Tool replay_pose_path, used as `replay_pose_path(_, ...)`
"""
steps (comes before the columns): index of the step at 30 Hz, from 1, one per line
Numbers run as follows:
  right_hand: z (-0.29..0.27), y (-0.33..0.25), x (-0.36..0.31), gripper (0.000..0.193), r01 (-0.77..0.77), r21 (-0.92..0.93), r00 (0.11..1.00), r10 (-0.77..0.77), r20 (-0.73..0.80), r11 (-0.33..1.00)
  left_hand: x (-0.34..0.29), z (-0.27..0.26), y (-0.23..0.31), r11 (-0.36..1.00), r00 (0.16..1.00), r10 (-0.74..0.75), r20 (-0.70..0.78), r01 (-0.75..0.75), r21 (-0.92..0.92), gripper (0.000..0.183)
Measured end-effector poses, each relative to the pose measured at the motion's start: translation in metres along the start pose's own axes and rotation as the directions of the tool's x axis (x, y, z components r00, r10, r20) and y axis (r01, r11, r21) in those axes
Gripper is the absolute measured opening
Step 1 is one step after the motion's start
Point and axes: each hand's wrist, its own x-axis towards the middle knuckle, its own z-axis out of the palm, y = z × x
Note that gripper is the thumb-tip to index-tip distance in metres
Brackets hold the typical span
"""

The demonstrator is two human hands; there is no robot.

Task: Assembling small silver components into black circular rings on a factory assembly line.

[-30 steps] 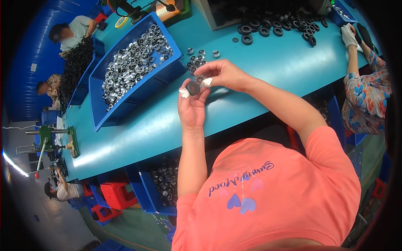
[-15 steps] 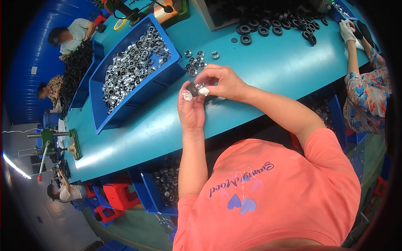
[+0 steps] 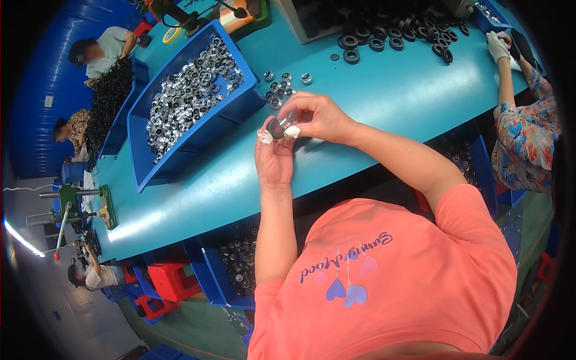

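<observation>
My left hand (image 3: pixel 276 163) is closed round a black ring (image 3: pixel 275 128), holding it up above the table's front part. My right hand (image 3: pixel 323 121) pinches a small silver metal part (image 3: pixel 286 123) against the ring, its fingers bent over from the right. White wrapping covers a fingertip on each hand. Whether the metal part sits inside the ring or only touches it, I cannot tell. Just beyond my hands lies a small group of silver and black round parts (image 3: pixel 279 90) on the teal table (image 3: pixel 372 96).
At the left stands a blue bin (image 3: pixel 207 123) heaped with silver parts. Many black rings (image 3: pixel 378 44) lie at the back. A green hand press (image 3: pixel 72 201) is on the far left. Co-workers sit round the table; a gloved hand (image 3: pixel 498 47) works at the right. Another blue bin (image 3: pixel 219 279) is below the edge.
The black ring and silver part have turned slightly between my fingers, and the right fingertips have shifted a little. Both arms stay in nearly the same place.
</observation>
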Motion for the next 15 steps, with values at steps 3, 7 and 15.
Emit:
replay_pose_path(3, 0.001, 0.010, 0.000, 0.028, -0.030, 0.120, 0.999, 0.034, -0.028, 0.992, 0.000, -0.001, -0.001, 1.000, 1.000, -0.012, -0.010, 0.012, -0.011, 0.049)
replay_pose_path(7, -0.007, 0.002, 0.004, 0.030, -0.179, 0.331, 0.968, 0.226, -0.109, 0.927, 0.000, -0.006, 0.000, 0.998, 0.999, -0.032, 0.014, 0.033, -0.055, 0.047)
replay_pose_path(15, -0.018, 0.007, 0.008, 0.025, -0.221, 0.500, 0.941, 0.318, -0.117, 0.838, 0.003, -0.017, -0.002, 0.995, 0.999, -0.040, 0.026, 0.042, -0.096, 0.039)
